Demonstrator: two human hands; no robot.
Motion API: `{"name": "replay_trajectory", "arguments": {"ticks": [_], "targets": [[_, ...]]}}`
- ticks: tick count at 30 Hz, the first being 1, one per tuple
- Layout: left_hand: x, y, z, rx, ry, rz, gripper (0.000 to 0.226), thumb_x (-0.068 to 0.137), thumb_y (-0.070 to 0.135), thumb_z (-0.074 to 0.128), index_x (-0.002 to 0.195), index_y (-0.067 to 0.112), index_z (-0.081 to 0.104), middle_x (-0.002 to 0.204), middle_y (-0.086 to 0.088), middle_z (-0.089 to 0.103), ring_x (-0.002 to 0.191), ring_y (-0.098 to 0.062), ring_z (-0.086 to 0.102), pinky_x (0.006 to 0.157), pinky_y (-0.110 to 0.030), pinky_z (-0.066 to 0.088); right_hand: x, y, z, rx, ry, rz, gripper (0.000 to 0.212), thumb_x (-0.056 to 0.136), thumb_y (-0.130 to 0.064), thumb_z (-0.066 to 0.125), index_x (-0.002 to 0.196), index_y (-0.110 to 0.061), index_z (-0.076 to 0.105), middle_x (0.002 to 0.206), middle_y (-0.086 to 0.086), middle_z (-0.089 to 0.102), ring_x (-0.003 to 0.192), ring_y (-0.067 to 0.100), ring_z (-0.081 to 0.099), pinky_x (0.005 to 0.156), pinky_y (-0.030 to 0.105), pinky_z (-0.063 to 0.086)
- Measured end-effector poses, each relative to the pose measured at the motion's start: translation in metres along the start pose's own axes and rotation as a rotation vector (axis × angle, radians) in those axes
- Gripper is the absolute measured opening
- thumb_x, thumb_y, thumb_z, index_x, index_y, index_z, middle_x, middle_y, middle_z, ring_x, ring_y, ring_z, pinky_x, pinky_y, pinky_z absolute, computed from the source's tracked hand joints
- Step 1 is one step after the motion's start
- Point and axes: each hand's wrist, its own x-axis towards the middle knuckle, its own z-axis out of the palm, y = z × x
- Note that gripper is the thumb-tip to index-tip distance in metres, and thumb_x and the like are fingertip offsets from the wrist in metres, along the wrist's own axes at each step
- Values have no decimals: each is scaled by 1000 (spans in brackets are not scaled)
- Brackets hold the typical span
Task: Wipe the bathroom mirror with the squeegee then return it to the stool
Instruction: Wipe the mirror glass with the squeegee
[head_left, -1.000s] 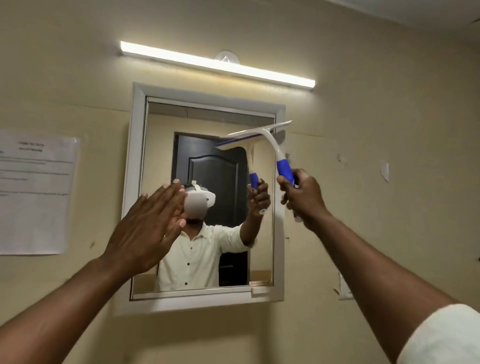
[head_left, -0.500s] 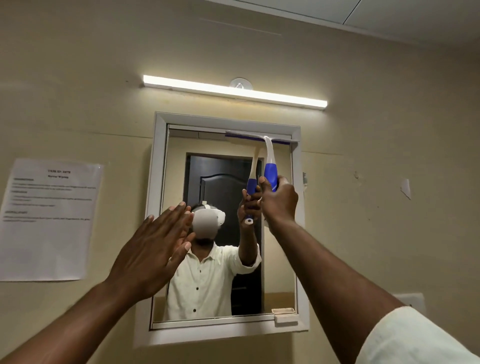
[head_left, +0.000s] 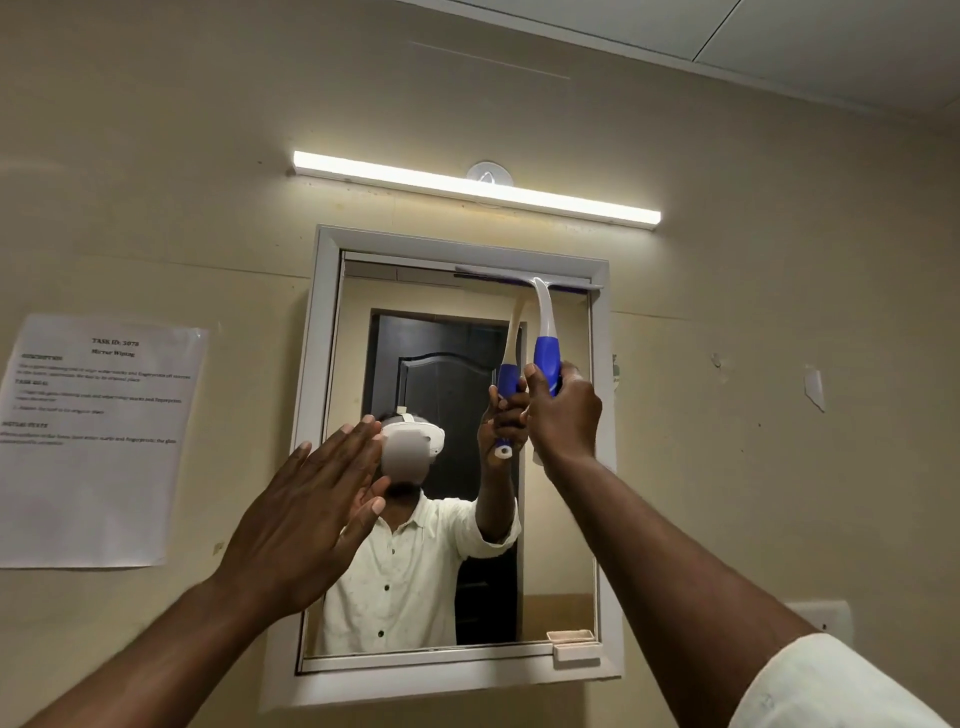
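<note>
A white-framed mirror (head_left: 558, 571) hangs on the beige wall ahead. My right hand (head_left: 563, 415) is shut on the blue grip of a white squeegee (head_left: 546, 332). Its blade lies flat along the top right edge of the glass, just under the frame. My left hand (head_left: 306, 519) is raised in front of the mirror's lower left part, fingers spread flat, holding nothing; whether it touches the glass I cannot tell. The glass reflects a person in a white shirt and the squeegee. The stool is out of view.
A lit tube light (head_left: 475, 188) runs above the mirror. A printed paper sheet (head_left: 93, 441) is taped to the wall at left. A small latch block (head_left: 574, 647) sits on the frame's bottom right. A white switch plate (head_left: 826, 618) shows at lower right.
My right hand swung the squeegee from the mirror's right edge up to the top, and its blade now lies flat on the glass. My left hand stayed raised and open.
</note>
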Motion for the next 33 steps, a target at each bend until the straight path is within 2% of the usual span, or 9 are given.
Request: {"name": "replay_trajectory", "arguments": {"ticks": [3,7,11,15,19,22,23,25,33], "targets": [[-4,-1,1,4,-26,-14,71,76,63,-9,141,35,-17,150,17,-25,138,3,-23,115,-23,-14,-7,3,4,0,-1,-11,41,92,-29,56,123,-2,53,106,17,65,87,22,64,74,21,46],[-7,-2,2,5,-62,-38,76,72,65,-13,141,33,-19,150,15,-27,137,2,-25,115,-24,-17,-5,4,4,-1,-3,-20,40,92,-27,56,122,-2,53,105,19,65,87,23,64,78,25,49],[-8,-3,2,11,-72,-43,83,67,70,-23,141,32,-19,149,14,-28,138,1,-24,115,-24,-16,-1,5,5,-4,-16,-26,38,91,-27,57,120,-2,54,103,19,65,83,18,60,75,23,47],[-8,-4,5,7,-68,-41,77,72,67,-15,141,33,-19,149,15,-27,137,2,-24,114,-22,-17,-2,13,3,-22,-32,-19,37,92,-26,56,120,-2,54,102,17,65,82,17,59,64,10,40],[-8,-2,8,5,-59,-33,73,76,64,-10,142,33,-17,151,16,-25,138,3,-23,114,-22,-16,-7,22,0,-37,-34,-9,36,92,-27,57,119,-3,54,99,14,63,79,16,59,62,9,40],[-10,2,12,25,-47,-17,74,77,65,-11,143,31,-15,151,16,-24,139,2,-21,115,-23,-13,-14,27,-3,-6,-46,13,36,91,-28,57,119,-5,54,99,12,64,82,21,65,74,25,56],[-12,4,14,32,-45,-12,74,78,64,-13,143,31,-14,151,16,-24,139,2,-21,115,-24,-12,-17,29,-4,0,-54,26,36,91,-28,57,119,-5,54,99,13,64,84,23,66,79,32,57],[-14,7,16,31,-47,-5,73,79,64,-12,144,31,-13,152,16,-22,140,0,-19,115,-25,-10,-24,32,-6,-1,-62,45,36,91,-28,58,120,-6,54,100,12,64,86,24,67,83,35,57],[-27,15,21,22,-62,-2,69,85,60,-1,147,31,-6,154,16,-17,140,1,-13,115,-25,-7,-53,44,-12,10,-72,88,35,91,-30,57,118,-8,55,91,2,59,71,10,61,62,13,47]]}}
